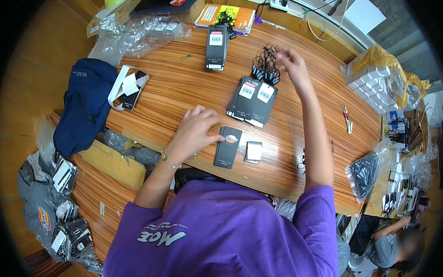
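Observation:
My left hand (196,130) rests at the table's near side, fingers spread and bent, its thumb at the left edge of a black hang tag (228,151) with a coloured logo. My right hand (293,66) is raised at the right of the black string loops (266,59), fingers loosely curved and apart. Whether a fingertip touches a string is hard to see. Those loops belong to two side-by-side stacks of black hang tags (254,104) with white barcode stickers. A small stack of white stickers (253,152) lies right of the single tag.
Another strung stack of black tags (216,48) stands farther back. A navy cloth bag (85,102) and a phone (135,92) under white strips lie left. Snips (347,119) and a bag of black pieces (362,175) are right. Boxes (377,88) line the right edge; a person sits beyond.

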Demonstrator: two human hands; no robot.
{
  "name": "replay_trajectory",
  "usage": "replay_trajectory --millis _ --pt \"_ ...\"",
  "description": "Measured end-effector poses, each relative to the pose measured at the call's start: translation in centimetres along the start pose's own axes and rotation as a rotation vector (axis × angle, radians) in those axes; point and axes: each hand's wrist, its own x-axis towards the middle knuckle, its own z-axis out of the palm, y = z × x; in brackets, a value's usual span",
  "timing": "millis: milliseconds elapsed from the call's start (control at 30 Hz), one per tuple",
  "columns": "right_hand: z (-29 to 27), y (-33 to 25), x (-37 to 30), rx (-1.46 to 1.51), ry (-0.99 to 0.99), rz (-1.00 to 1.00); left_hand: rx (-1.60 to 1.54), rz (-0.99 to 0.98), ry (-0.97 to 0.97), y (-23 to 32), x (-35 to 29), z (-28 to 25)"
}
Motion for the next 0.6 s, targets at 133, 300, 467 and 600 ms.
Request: replay_trajectory --millis 133,300,467,600 --pt "0.9 -2.4 -11.6 -0.275 -0.432 0.050 0.061 0.062 -0.017 0.7 -0.1 2.4" --pt "2.9 -1.4 -19.1 -0.586 -0.350 0.024 0.085 0.072 -0.036 0.8 0.5 3.1" --pt "3.9 -0.1 -20.6 -0.591 -0.236 -0.042 0.075 0.081 -0.027 0.4 0.3 3.5" --pt "3.9 0.2 -20.9 -0.519 -0.180 -0.003 0.034 0.107 0.064 0.4 0.0 3.7"
